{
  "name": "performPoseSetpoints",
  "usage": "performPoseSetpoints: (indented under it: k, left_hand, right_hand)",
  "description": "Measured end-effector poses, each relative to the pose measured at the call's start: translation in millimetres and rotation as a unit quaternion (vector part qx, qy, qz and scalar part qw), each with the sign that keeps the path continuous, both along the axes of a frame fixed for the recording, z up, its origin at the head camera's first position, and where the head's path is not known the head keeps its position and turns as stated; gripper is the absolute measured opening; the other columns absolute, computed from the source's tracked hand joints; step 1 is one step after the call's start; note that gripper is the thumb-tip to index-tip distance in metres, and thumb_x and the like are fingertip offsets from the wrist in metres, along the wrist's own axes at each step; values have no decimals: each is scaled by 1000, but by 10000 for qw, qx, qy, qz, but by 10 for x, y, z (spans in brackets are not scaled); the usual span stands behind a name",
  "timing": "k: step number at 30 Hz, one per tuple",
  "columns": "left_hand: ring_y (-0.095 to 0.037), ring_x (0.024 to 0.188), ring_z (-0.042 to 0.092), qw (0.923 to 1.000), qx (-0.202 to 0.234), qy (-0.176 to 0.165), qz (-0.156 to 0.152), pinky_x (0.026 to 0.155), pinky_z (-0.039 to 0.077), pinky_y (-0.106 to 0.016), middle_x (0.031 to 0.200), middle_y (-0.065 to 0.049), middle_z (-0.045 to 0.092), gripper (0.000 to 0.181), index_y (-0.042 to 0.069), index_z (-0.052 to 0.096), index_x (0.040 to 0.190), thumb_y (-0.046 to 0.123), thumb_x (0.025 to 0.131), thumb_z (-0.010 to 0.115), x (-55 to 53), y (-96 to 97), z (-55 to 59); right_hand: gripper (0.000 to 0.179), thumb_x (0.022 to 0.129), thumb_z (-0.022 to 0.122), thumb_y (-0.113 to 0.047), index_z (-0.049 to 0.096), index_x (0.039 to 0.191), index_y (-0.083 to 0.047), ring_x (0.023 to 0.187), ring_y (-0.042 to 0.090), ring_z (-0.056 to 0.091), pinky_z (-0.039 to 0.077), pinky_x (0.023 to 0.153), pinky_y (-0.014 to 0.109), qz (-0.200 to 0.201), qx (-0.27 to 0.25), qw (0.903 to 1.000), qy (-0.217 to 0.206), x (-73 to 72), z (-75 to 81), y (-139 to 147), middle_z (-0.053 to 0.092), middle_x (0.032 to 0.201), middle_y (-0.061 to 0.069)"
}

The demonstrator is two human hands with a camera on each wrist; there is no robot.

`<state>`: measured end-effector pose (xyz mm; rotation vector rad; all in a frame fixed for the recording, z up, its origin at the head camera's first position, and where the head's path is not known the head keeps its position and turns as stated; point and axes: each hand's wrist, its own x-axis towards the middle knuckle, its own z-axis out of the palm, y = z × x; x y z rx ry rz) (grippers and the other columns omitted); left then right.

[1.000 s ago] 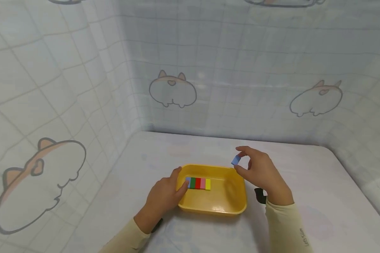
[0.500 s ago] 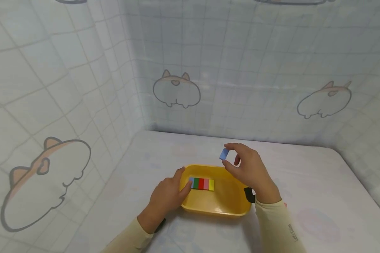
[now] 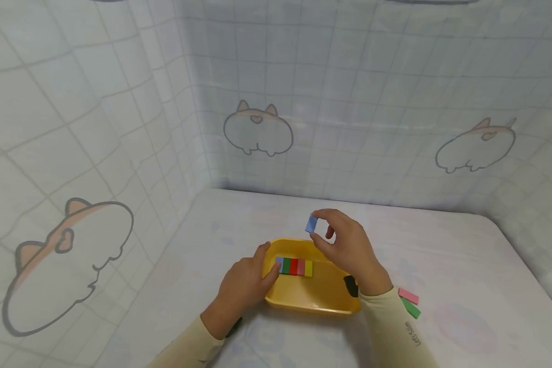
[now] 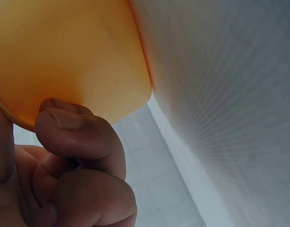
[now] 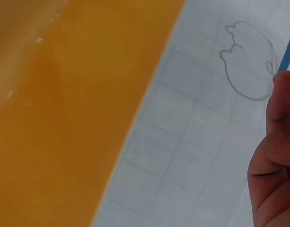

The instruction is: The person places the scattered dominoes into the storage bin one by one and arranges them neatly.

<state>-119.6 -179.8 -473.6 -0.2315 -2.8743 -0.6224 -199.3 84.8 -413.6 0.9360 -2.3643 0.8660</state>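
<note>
Our right hand (image 3: 349, 248) pinches the blue tile (image 3: 311, 224) by its ends, so we should steady the tray (image 3: 308, 306) our left hand (image 3: 243, 285) grips.

left sleeve (image 3: 190, 340): cream | right sleeve (image 3: 388, 327): cream, dark lettering (image 3: 413, 334) (small) | black wrist pieces (image 3: 351, 286)

The tray (image 3: 310, 296) sits before me on the table (image 3: 230, 220), a row of tiles (image 3: 294, 267) in its left half. My left hand (image 3: 244, 283) is at its left wall. The tile (image 3: 311, 224) between my right hand (image 3: 347, 243)'s fingers is above or behind the far rim, I can't quite tell. Right of my right sleeve (image 3: 391, 322) lie two loose pieces (image 3: 408, 296).
</note>
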Motion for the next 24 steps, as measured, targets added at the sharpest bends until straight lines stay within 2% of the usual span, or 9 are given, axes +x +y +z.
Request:
performPoseSetpoints:
  k: [5,7,10,13,16,19,24]
  left_hand:
    - [-12,55,50,10000,-9,59,-8,58,52,-35,64,4,53,66,8,50,151,55,105,57,-7,5,-13]
    - [-12,54,50,9999,-26,96,-28,57,52,-35,64,3,53,66,8,50,151,54,105,57,-11,4,-22]
    - [-12,54,50,9999,-47,132,-35,57,52,-35,64,4,53,66,8,50,151,55,105,57,-14,4,-30]
    - [-12,54,51,9999,-10,113,-25,58,53,-36,63,4,52,65,8,50,151,54,105,57,-15,3,-34]
    - [-13,55,52,10000,16,65,-13,59,54,-37,63,4,52,66,8,49,152,54,105,57,-18,7,-35]
    - [-13,55,52,10000,9,11,0,59,54,-37,64,3,53,67,8,49,152,56,106,55,-20,10,-34]
    - [-13,55,52,9999,-19,-118,78,57,53,-37,66,2,56,68,9,49,153,57,105,55,-24,17,-25]
  right_hand:
    - [47,91,86,-23,69,134,-15,71,8,54,48,58,25,96,59,9999,-35,-6,-36,-19,69,132,-3]
    - [47,89,87,-22,70,132,-14,70,9,55,47,57,26,122,5,9999,-35,-8,-48,-16,71,128,-3]
    - [47,87,89,-23,71,130,-16,65,9,53,45,53,27,124,80,9997,-209,-8,-60,-17,72,110,-6]
    - [45,87,88,-25,72,129,-19,59,7,50,44,51,27,119,335,9974,-630,-10,-78,-23,64,88,-10]
    - [41,88,87,-25,73,127,-20,55,8,49,44,48,28,109,497,9932,-1044,-10,-91,-24,59,76,-10]
    - [40,88,87,-24,73,126,-22,55,9,50,45,47,29,159,575,9888,-1368,-14,-107,-22,63,80,-13]
    - [45,87,86,-24,71,129,-26,64,10,56,51,58,28,371,828,9799,-1777,-43,-170,-22,73,109,-14]
